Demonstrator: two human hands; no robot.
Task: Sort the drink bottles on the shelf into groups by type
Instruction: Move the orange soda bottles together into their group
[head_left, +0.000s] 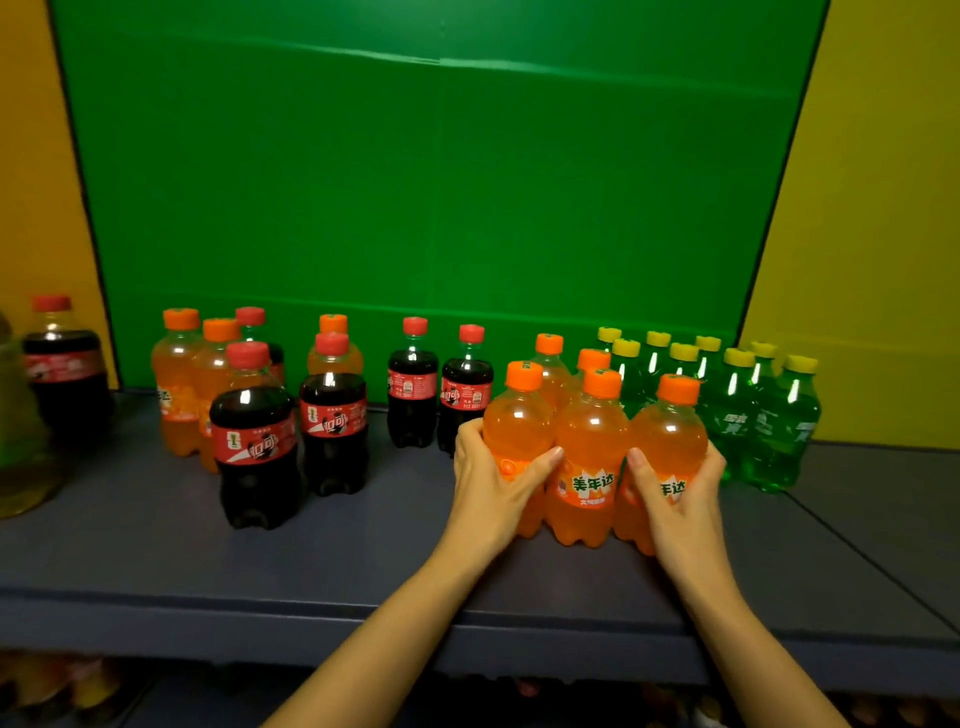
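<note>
- Orange bottles (592, 452) — three in a tight front row — are standing right of centre on the dark shelf (363, 551), with two more orange-capped bottles (549, 364) standing just behind them.
- Left hand (491, 486) is gripping the leftmost orange bottle (519, 426) of that row, its fingers (467, 434) curling round the far left side and the thumb lying across the label.
- Right hand (675, 491) is gripping the rightmost orange bottle (670, 428) likewise, fingers (712, 462) wrapping the right side, thumb pressing on the label.
- Middle orange bottle (592, 436) is standing squeezed between the two gripped ones, with neither hand closing round it.
- Green bottles (735, 410) with yellow caps are crowding together just beside the row, on its right and toward the back.
- Two cola bottles (413, 389) are standing side by side near the green backboard (415, 182), just left of the left hand.
- Two more cola bottles (254, 447) are standing nearer the front, further left.
- Behind those, a mixed cluster (179, 384) is standing: orange bottles with a red-capped cola among them.
- At the far left, a larger cola bottle (65, 374) is standing behind a blurred pale bottle (18, 457).
</note>
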